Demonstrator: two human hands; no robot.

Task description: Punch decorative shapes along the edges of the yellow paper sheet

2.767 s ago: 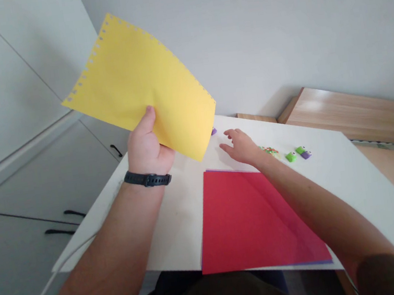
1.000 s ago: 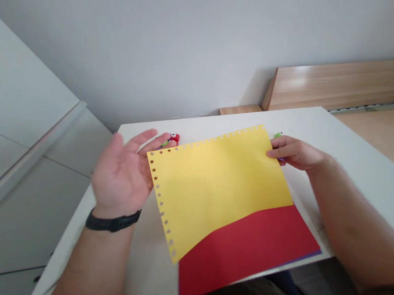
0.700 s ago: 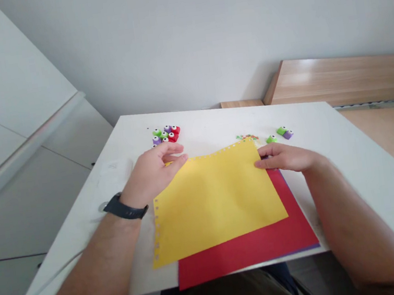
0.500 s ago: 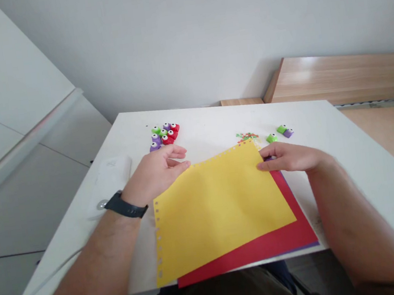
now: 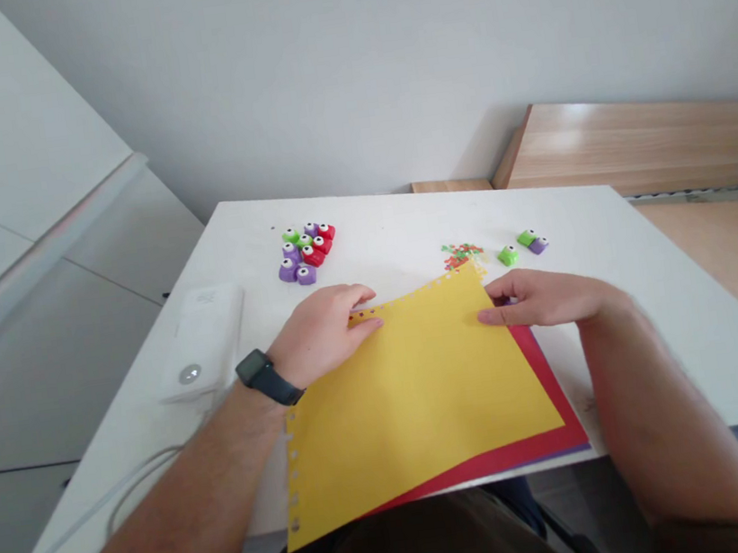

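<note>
At the near edge of the counter (image 5: 385, 249), a yellow sheet (image 5: 418, 397) overlaps red paper (image 5: 549, 380), the right hand (image 5: 539, 298) pinching its right edge, seemingly for steadiness, the left hand (image 5: 322, 330) over its far edge, fingers parted.

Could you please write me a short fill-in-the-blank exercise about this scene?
1. The punched sheet is ____ in colour.
2. On that sheet's upper face, the right hand shows only its ____.
3. The larger group of eyed figures is purple, green and ____.
4. The three eyed figures farther right are green and ____.

Missing words: yellow; thumb; red; purple.
</note>
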